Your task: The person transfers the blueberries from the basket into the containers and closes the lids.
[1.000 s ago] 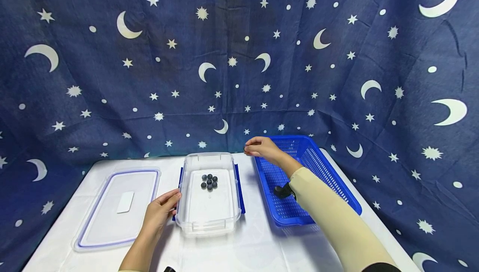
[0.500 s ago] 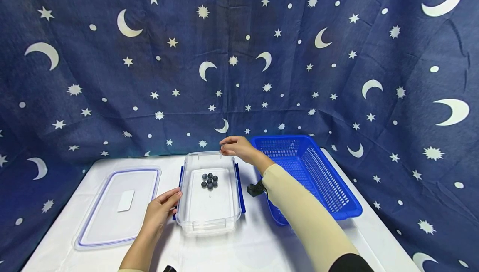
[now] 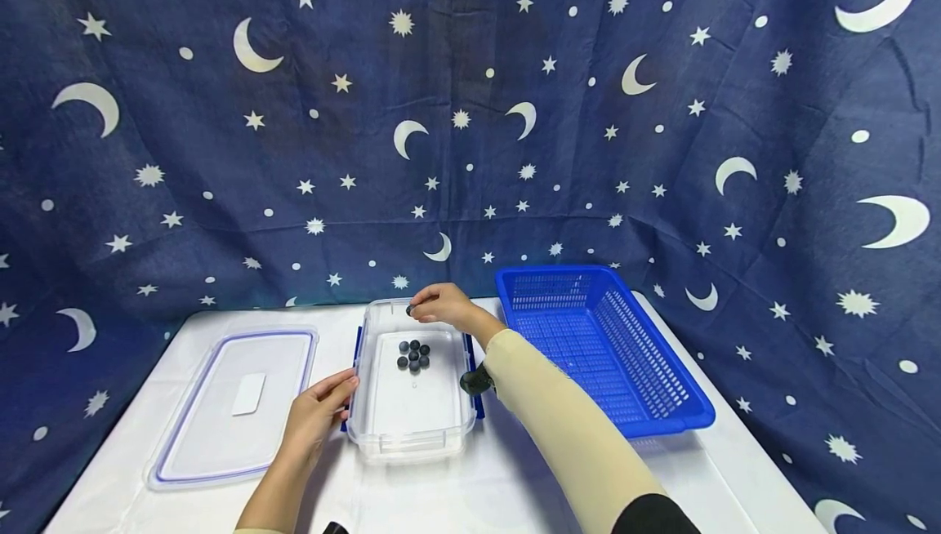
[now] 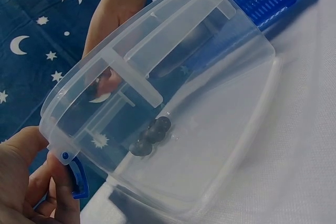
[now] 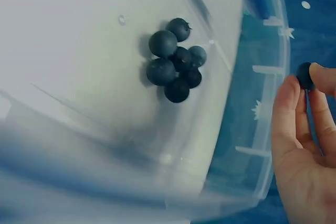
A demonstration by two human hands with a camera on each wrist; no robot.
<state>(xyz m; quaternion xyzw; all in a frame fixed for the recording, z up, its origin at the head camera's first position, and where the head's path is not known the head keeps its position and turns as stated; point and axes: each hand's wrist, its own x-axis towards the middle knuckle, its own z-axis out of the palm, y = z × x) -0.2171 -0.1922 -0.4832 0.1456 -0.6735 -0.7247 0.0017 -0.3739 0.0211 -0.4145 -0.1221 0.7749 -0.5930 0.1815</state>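
Observation:
A clear plastic food container (image 3: 412,442) with blue side clasps stands on the table, uncovered. Several blueberries (image 5: 163,72) lie clustered on its floor. My left hand (image 3: 312,416) grips the container's left rim by a clasp (image 4: 80,179), thumb and fingers on the edge. Over the container's far end, my right hand (image 3: 450,307) pinches a single blueberry (image 5: 304,75) between thumb and fingertips. That berry is apart from the cluster below.
To the left lies the container's clear lid (image 3: 198,444), with a blue-purple seal and a white label (image 3: 248,393). A blue perforated basket (image 3: 573,354) stands on the right. Behind the white table (image 3: 507,477) hangs a dark blue moon-and-star cloth (image 3: 353,134).
My right hand has moved left with the blueberry, from the basket's far left corner to over the container's far end. The left hand keeps its grip on the rim.

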